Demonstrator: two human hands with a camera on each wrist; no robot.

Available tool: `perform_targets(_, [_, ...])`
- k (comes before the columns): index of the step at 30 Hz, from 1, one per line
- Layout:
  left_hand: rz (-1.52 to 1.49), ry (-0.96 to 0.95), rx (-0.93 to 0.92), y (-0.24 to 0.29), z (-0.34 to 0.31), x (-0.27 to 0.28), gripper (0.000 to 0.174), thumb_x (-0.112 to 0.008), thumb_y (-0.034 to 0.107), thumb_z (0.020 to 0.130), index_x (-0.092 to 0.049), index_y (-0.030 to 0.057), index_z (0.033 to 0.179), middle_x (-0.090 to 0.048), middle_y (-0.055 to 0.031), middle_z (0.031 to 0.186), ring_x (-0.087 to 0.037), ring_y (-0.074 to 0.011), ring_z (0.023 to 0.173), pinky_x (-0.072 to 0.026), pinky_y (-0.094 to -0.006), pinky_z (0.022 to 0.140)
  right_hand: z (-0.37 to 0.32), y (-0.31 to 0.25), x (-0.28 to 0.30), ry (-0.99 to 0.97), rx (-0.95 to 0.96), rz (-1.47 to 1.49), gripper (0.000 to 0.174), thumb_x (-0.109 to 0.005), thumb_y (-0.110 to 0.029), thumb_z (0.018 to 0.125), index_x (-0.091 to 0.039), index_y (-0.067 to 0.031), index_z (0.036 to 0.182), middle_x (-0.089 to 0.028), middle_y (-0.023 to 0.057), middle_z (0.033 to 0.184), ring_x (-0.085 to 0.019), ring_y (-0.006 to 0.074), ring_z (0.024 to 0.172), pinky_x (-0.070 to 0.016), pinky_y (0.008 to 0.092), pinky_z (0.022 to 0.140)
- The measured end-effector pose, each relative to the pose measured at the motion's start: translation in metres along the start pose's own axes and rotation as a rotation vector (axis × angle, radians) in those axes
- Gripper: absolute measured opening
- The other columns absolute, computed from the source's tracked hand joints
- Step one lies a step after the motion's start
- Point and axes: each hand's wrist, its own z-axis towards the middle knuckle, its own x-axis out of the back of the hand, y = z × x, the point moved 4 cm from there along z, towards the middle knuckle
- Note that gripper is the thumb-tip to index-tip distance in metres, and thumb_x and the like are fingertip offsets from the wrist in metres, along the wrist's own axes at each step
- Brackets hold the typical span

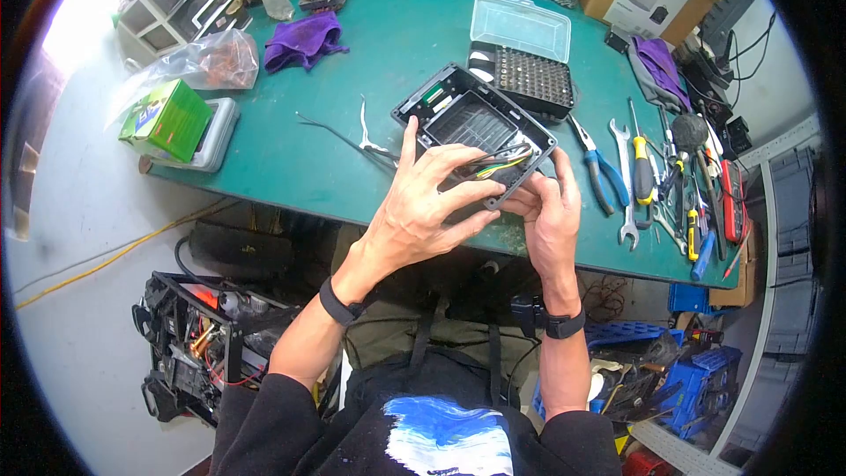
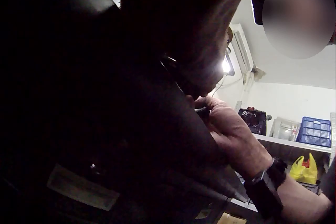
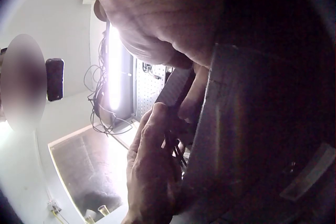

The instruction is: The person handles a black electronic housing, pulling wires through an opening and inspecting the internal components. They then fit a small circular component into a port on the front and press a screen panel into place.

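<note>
Both hands hold an open black plastic housing (image 1: 454,79), tilted above the front of the bench. Inside it show a ribbed panel, a small green part, and black and yellow-green wires (image 1: 500,163). My left hand (image 1: 414,203) spreads across the near side, one finger up at the left rim, others in over the wires, the thumb by the front edge. With its fingers round the near right corner, my right hand (image 1: 553,211) grips the housing. In the right wrist view the left hand (image 3: 152,171) reaches over the rim; the wires' ends are hidden.
Behind the housing stands an open bit case (image 1: 533,75). Pliers (image 1: 599,167), wrenches (image 1: 621,176) and screwdrivers (image 1: 641,167) lie at the right. A loose dark cable (image 1: 344,130) lies left of the housing, with a purple cloth (image 1: 304,40) and green box (image 1: 167,119) farther left.
</note>
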Motion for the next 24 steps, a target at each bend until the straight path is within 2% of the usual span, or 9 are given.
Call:
perform_targets(4, [-0.004, 0.003, 0.01, -0.0002, -0.0001, 0.0003, 0.038, -0.084, 0.025, 0.074, -0.071, 0.0213, 0.11, -0.06, -0.0057, 0.124, -0.058, -0.0256, 0.119, -0.0112, -0.0682, 0.118, -0.0024, -0.0002, -0.001, 0.005, 0.012, -0.034, 0.063, -0.042, -0.011, 0.103, -0.006, 0.0057, 0.152, -0.066, 0.0254, 0.113, -0.072, 0.0287, 0.092, -0.0624, 0.036, 0.077])
perform_targets(6, [-0.012, 0.007, 0.013, -0.0006, -0.0002, 0.0001, 0.038, -0.084, 0.025, 0.074, -0.071, 0.0206, 0.109, -0.06, -0.0056, 0.124, -0.058, -0.0257, 0.119, -0.0112, -0.068, 0.118, -0.0036, 0.001, -0.0001, 0.047, 0.024, 0.004, 0.046, -0.045, -0.01, 0.102, -0.03, -0.0006, 0.145, -0.066, 0.0194, 0.11, -0.073, 0.0267, 0.089, -0.0623, 0.0354, 0.075])
perform_targets(7, [-0.013, 0.009, 0.012, -0.0006, -0.0002, -0.0001, 0.037, -0.084, 0.025, 0.074, -0.071, 0.0197, 0.109, -0.06, -0.0056, 0.124, -0.058, -0.0255, 0.119, -0.0112, -0.0679, 0.118, -0.0028, 0.0003, -0.0002, 0.046, 0.023, 0.004, 0.046, -0.045, -0.01, 0.102, -0.03, -0.0006, 0.145, -0.066, 0.0194, 0.11, -0.073, 0.0267, 0.089, -0.0623, 0.0354, 0.075])
perform_targets(9, [-0.014, 0.013, 0.013, -0.0007, -0.0004, -0.0003, 0.037, -0.084, 0.025, 0.074, -0.07, 0.0188, 0.108, -0.06, -0.0055, 0.123, -0.058, -0.0254, 0.119, -0.0112, -0.0678, 0.118, -0.0007, -0.0019, -0.0023, 0.004, 0.007, -0.014, 0.063, -0.042, -0.011, 0.103, -0.007, 0.0056, 0.153, -0.067, 0.0242, 0.111, -0.073, 0.0272, 0.091, -0.0622, 0.0347, 0.075])
perform_targets(13, [-0.025, 0.031, 0.014, -0.0011, 0.0001, 0.0002, 0.035, -0.085, 0.025, 0.074, -0.069, 0.0164, 0.103, -0.061, -0.0055, 0.123, -0.059, -0.0253, 0.119, -0.0113, -0.0677, 0.118, -0.0006, -0.0032, -0.0041, 0.006, 0.004, -0.025, 0.062, -0.042, -0.01, 0.102, -0.009, 0.0058, 0.152, -0.067, 0.0241, 0.112, -0.073, 0.027, 0.091, -0.0621, 0.0343, 0.076])
perform_targets(18, [-0.062, 0.052, 0.022, -0.0033, -0.001, 0.0001, 0.038, -0.086, 0.024, 0.073, -0.064, 0.0141, 0.103, -0.061, -0.0062, 0.123, -0.059, -0.0256, 0.118, -0.0114, -0.0676, 0.118, -0.0027, -0.0034, -0.0034, 0.023, 0.024, -0.013, 0.064, -0.045, -0.011, 0.102, -0.009, 0.007, 0.152, -0.066, 0.0211, 0.107, -0.07, 0.0211, 0.084, -0.0601, 0.0313, 0.073])
perform_targets(21, [-0.07, 0.066, 0.017, -0.0037, -0.0013, 0.0, 0.043, -0.086, 0.023, 0.073, -0.06, 0.013, 0.106, -0.062, -0.0071, 0.124, -0.06, -0.0259, 0.119, -0.0113, -0.0677, 0.118, -0.0022, 0.0011, 0.0014, 0.043, 0.038, 0.026, 0.062, -0.049, -0.009, 0.1, -0.016, 0.0046, 0.152, -0.065, 0.0218, 0.106, -0.072, 0.0258, 0.084, -0.0611, 0.0331, 0.073])
perform_targets(24, [-0.09, 0.064, 0.021, -0.004, -0.0013, 0.0006, 0.047, -0.086, 0.023, 0.074, -0.057, 0.0124, 0.109, -0.062, -0.0077, 0.124, -0.059, -0.0267, 0.119, -0.0112, -0.068, 0.118, -0.0022, 0.0002, 0.0001, 0.061, 0.037, 0.026, 0.062, -0.05, -0.011, 0.1, -0.019, 0.0052, 0.151, -0.065, 0.0203, 0.106, -0.072, 0.0236, 0.082, -0.0601, 0.031, 0.071])
